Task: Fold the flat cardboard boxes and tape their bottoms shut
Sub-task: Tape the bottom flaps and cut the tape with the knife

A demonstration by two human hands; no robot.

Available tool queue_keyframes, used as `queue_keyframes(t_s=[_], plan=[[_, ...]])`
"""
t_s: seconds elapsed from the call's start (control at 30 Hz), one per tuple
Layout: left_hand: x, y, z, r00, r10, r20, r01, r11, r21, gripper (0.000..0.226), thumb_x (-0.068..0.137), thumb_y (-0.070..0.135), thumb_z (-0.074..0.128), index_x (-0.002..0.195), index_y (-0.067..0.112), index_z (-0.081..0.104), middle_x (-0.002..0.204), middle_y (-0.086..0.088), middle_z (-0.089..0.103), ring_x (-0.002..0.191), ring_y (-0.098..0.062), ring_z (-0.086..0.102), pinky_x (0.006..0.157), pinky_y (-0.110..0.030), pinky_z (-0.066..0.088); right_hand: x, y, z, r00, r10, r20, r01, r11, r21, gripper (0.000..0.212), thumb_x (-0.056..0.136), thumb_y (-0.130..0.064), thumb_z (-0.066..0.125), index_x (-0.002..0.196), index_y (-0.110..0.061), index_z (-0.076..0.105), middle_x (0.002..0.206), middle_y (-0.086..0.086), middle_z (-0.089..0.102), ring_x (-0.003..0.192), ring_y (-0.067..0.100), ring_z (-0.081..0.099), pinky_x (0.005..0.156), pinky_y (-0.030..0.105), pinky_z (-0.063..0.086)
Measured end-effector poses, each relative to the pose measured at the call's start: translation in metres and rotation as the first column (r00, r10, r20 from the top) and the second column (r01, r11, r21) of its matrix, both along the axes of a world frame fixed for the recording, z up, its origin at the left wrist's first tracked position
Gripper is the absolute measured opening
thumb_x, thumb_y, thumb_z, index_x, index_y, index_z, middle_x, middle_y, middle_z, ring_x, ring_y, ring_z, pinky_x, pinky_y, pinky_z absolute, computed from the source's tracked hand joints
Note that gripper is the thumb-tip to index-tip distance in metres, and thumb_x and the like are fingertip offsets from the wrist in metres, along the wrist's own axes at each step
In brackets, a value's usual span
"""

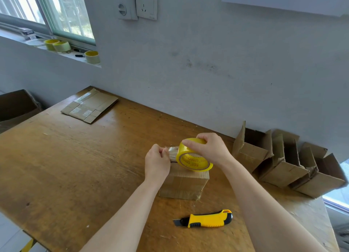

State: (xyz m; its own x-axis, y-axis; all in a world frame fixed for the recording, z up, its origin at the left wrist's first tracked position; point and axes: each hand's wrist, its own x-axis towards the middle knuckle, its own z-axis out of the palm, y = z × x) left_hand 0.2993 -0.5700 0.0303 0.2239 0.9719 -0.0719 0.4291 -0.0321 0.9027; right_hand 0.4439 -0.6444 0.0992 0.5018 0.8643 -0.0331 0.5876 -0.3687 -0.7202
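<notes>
A small folded cardboard box [184, 185] stands on the wooden table [75, 166], its flaps closed on top. Just above it my right hand [207, 148] grips a yellow roll of clear tape [190, 157]. My left hand [156, 161] pinches the free end of the tape, pulled out a short way to the left of the roll. A yellow and black utility knife [207, 218] lies on the table in front of the box, blade pointing left.
A stack of flat cardboard boxes [89, 107] lies at the table's far left by the wall. Several folded open boxes [283, 161] stand along the right edge. Spare tape rolls [60, 46] sit on the windowsill. A large brown carton [17, 106] is beyond the left edge.
</notes>
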Motion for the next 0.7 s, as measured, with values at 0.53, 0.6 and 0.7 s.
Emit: queue_keyframes(t_s=[0.53,0.6,0.7], plan=[[-0.014,0.008,-0.008,0.986,0.144,0.084,-0.12,0.963,-0.243,0.027,0.099,0.022,0.049,0.074,0.013,0.047,0.082,-0.005,0.053,0.069,-0.013,0.047,0.055,-0.024,0.035,-0.014,0.009,0.009,0.971,0.01,0.238,0.023,0.991,-0.135,0.05,0.081,-0.065,0.061,0.095,-0.019,0.07,0.078,-0.005,0.06,0.081,0.019,0.06,0.061,0.03,0.048],[-0.016,0.007,-0.009,0.981,0.168,0.095,-0.136,0.951,-0.279,0.025,0.1,0.023,0.049,0.077,0.012,0.049,0.084,-0.005,0.054,0.071,-0.013,0.047,0.055,-0.024,0.037,-0.018,0.013,0.009,0.956,0.032,0.291,0.01,0.99,-0.14,0.052,0.081,-0.068,0.058,0.096,-0.019,0.07,0.072,-0.008,0.056,0.077,0.018,0.058,0.053,0.027,0.04],[-0.022,0.013,-0.011,0.964,0.22,0.151,-0.157,0.925,-0.347,0.025,0.099,0.023,0.05,0.079,0.009,0.052,0.087,-0.008,0.06,0.078,-0.018,0.055,0.06,-0.029,0.045,-0.021,0.017,0.008,0.946,0.052,0.319,-0.005,0.99,-0.144,0.06,0.08,-0.071,0.056,0.1,-0.017,0.071,0.07,-0.01,0.051,0.075,0.015,0.053,0.048,0.025,0.031]])
